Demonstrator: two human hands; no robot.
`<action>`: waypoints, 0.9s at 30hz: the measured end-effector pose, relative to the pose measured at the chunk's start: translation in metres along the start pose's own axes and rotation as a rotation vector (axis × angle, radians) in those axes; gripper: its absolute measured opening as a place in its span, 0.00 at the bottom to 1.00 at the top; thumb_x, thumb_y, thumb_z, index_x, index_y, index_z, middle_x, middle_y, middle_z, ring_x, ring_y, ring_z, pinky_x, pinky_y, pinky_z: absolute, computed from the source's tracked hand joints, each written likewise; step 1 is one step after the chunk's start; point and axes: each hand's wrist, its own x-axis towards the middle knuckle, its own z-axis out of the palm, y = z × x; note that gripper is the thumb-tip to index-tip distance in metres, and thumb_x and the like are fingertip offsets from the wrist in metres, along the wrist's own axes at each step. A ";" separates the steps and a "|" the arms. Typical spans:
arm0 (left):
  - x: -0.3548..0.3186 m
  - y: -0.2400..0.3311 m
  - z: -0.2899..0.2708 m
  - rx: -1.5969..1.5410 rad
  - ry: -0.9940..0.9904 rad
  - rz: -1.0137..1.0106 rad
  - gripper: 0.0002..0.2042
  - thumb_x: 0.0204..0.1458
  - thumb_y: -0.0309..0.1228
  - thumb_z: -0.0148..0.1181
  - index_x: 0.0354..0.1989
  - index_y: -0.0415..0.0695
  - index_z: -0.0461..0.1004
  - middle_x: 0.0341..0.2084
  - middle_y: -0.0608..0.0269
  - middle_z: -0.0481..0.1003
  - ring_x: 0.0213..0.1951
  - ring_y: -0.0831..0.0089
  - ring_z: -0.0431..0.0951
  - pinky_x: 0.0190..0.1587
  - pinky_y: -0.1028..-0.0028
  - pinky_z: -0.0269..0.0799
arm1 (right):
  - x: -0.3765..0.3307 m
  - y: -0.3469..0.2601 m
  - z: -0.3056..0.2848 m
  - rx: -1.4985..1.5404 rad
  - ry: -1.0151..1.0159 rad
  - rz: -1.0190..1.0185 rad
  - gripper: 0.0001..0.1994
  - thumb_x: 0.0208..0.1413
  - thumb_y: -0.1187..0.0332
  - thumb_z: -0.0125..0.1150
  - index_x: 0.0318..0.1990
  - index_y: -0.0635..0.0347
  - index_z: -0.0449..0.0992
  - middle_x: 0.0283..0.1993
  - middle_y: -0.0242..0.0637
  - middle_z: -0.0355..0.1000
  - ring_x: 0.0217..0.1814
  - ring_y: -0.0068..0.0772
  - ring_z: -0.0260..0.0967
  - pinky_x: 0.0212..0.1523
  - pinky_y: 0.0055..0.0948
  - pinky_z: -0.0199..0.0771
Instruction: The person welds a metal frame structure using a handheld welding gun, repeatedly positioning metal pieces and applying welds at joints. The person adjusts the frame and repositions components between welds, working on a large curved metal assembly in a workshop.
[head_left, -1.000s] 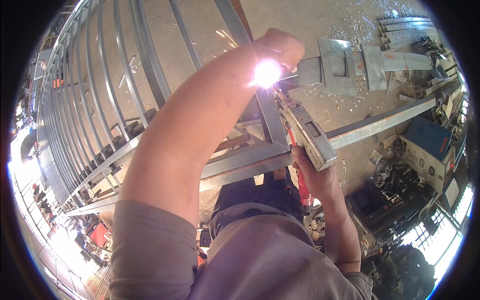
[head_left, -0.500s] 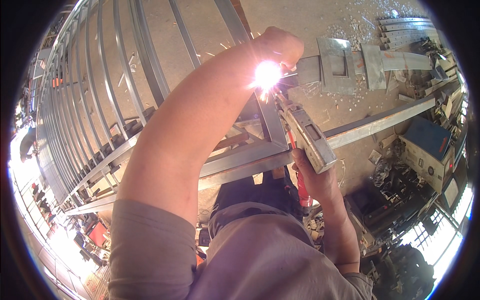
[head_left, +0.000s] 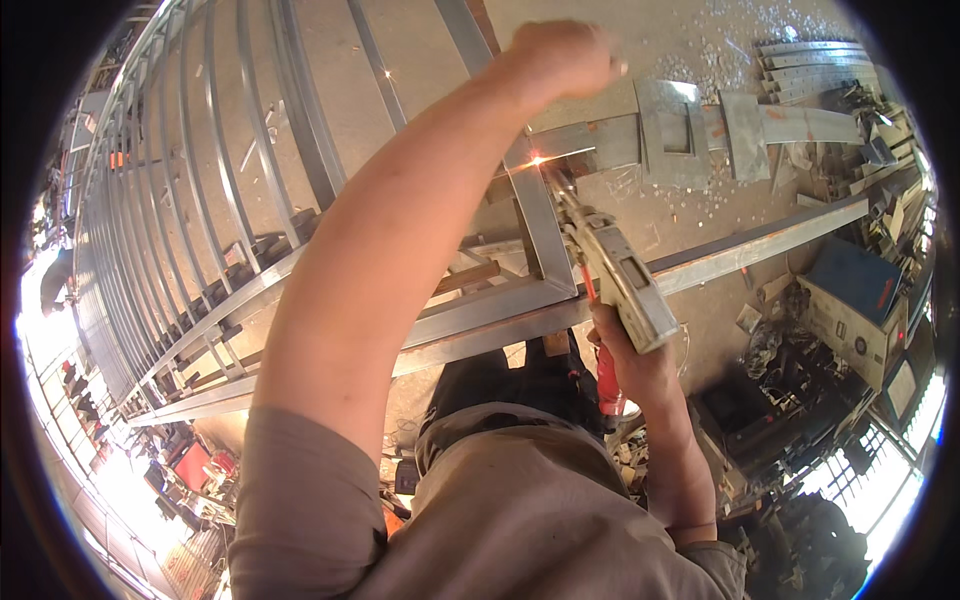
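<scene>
My right hand (head_left: 635,360) is wrapped round the red handle of a welding torch (head_left: 622,275) with a bulky silver metal body. Its nozzle points up and left at a small glowing orange spot on a grey steel tube frame (head_left: 540,225). Beyond that spot, my left hand (head_left: 562,62) is lifted above the metal with its fingers curled closed. Slight blur and the back of the hand hide whatever the fingers may hold. My left forearm crosses over the frame's bars. A flat steel strip (head_left: 615,140) runs right from near the glowing spot.
A barred steel grille (head_left: 215,150) spreads on the left. A long steel tube (head_left: 760,243) crosses to the right. Flat plates (head_left: 745,135) lie on the strip. A blue-topped machine (head_left: 850,290) stands at right, with scrap around it. Small metal discs (head_left: 700,70) litter the floor.
The bright arc and most sparks have died down to a small glow. My left hand has moved up and away from the joint. The torch has shifted slightly down.
</scene>
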 end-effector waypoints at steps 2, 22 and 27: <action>-0.026 -0.012 -0.030 -0.301 0.270 0.045 0.17 0.67 0.41 0.56 0.51 0.38 0.77 0.44 0.46 0.81 0.46 0.47 0.82 0.48 0.53 0.77 | -0.010 -0.006 -0.006 0.057 0.024 -0.071 0.13 0.68 0.65 0.63 0.54 0.64 0.75 0.39 0.33 0.77 0.35 0.22 0.76 0.34 0.25 0.77; -0.386 0.083 0.225 -0.934 0.060 -0.105 0.25 0.42 0.37 0.78 0.50 0.46 0.79 0.44 0.56 0.81 0.47 0.51 0.81 0.52 0.60 0.76 | -0.008 -0.190 -0.144 0.680 0.103 -0.406 0.28 0.71 0.46 0.53 0.62 0.64 0.68 0.48 0.46 0.77 0.32 0.29 0.72 0.33 0.30 0.75; -0.411 0.155 0.268 -0.660 0.474 -0.669 0.10 0.48 0.27 0.70 0.39 0.42 0.79 0.32 0.59 0.82 0.38 0.62 0.83 0.43 0.66 0.77 | 0.047 -0.216 -0.194 0.664 -0.147 -0.324 0.22 0.73 0.52 0.54 0.61 0.62 0.68 0.48 0.47 0.76 0.36 0.33 0.72 0.39 0.34 0.77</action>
